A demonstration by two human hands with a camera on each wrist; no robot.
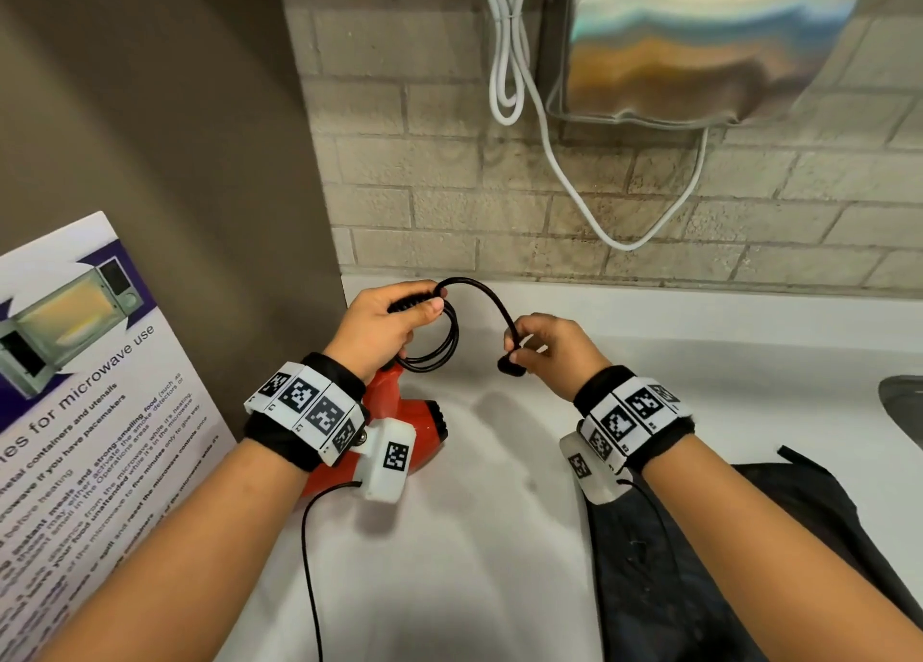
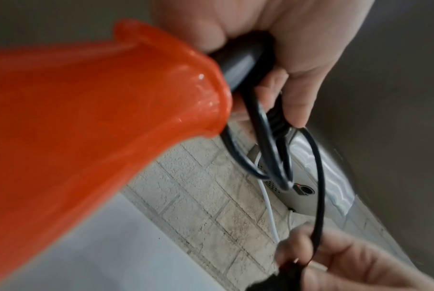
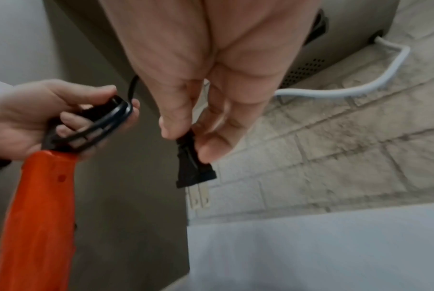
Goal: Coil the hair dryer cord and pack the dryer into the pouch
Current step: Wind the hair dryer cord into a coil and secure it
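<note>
— Brick-tiled wall behind, white desk [image 1: 499, 536] below, a steel hand dryer [image 1: 699, 42] mounted above with its white cable [image 1: 564, 177] hanging. Which step is this?

— Coiling, near its end by my reading. Left hand [image 1: 379, 326] grips several gathered loops of the black cord [image 1: 439, 341] at the butt of the red hair dryer [image 1: 399, 436], fingers curled round loops and strain relief together. Dryer body sits low, close above the desk under the left wrist; touching or not, cannot tell.

— And the other hand?

— Right hand [image 1: 544, 346] pinches the cord just behind the plug [image 3: 193, 171], thumb against fingertips, prongs pointing down. Only one short arc of cord runs free between the two hands.

— So what is left?

— Judging from that: bring the plug end across to the left hand, lay the last arc onto the loops and hold it there so the coil does not spring open. Then the pouch [image 1: 749, 561], dark fabric lying on the desk beneath the right forearm, not yet opened as far as I can see. It needs a hand free to open its mouth.
</note>
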